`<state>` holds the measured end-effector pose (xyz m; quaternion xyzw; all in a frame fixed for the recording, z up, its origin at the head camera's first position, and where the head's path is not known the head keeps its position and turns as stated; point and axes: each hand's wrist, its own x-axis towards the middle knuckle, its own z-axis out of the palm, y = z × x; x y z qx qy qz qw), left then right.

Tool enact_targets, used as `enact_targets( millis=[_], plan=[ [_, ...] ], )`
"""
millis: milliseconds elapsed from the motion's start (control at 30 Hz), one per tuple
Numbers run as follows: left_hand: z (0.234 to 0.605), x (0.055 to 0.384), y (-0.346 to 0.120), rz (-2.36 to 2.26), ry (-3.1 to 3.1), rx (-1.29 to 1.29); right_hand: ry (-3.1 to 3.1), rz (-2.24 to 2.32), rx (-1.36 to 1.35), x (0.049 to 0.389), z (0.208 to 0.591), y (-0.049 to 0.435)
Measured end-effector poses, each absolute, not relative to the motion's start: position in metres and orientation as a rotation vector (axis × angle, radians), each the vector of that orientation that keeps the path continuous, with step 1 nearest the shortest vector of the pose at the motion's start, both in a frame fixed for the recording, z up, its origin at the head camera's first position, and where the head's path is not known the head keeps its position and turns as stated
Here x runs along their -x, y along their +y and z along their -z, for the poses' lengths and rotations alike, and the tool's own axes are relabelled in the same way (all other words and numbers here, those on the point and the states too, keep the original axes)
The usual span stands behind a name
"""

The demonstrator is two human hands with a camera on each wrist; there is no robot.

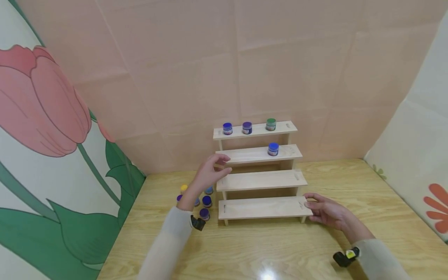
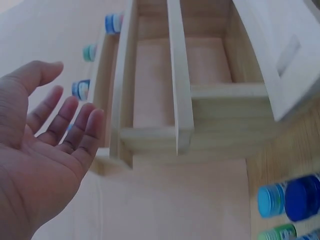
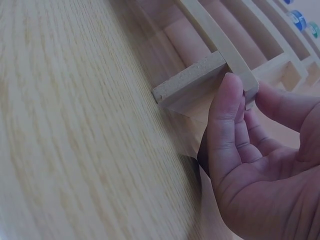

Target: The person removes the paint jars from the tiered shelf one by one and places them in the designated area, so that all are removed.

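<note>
A four-tier wooden display stand (image 1: 262, 208) stands on the table. My right hand (image 1: 328, 213) pinches the right end of its lowest shelf between thumb and fingers, as the right wrist view also shows. My left hand (image 1: 209, 173) hovers by the left ends of the middle shelves, its fingers loosely bent with nothing between them. On the top shelf sit a blue-lidded paint jar (image 1: 227, 128), a purple-lidded jar (image 1: 247, 128) and a green-lidded jar (image 1: 271, 124). Another blue-lidded jar (image 1: 273, 149) is right of centre on the shelf below.
Several small jars (image 1: 204, 214) are grouped on the table left of the stand, partly hidden by my left forearm. A pinkish cloth backdrop (image 1: 182, 97) rises behind the stand. Flower-patterned panels (image 1: 45, 101) border both sides.
</note>
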<state>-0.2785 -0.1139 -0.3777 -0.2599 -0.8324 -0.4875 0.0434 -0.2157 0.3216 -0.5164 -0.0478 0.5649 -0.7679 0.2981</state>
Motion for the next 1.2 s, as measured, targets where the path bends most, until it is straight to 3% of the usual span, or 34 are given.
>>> enact_targets(
  millis=[1200],
  plan=[
    [0.371,0.326,-0.013,1.561,-2.553,0.834,1.517,2.046,0.085,0.216,0.517,0.322]
  ],
)
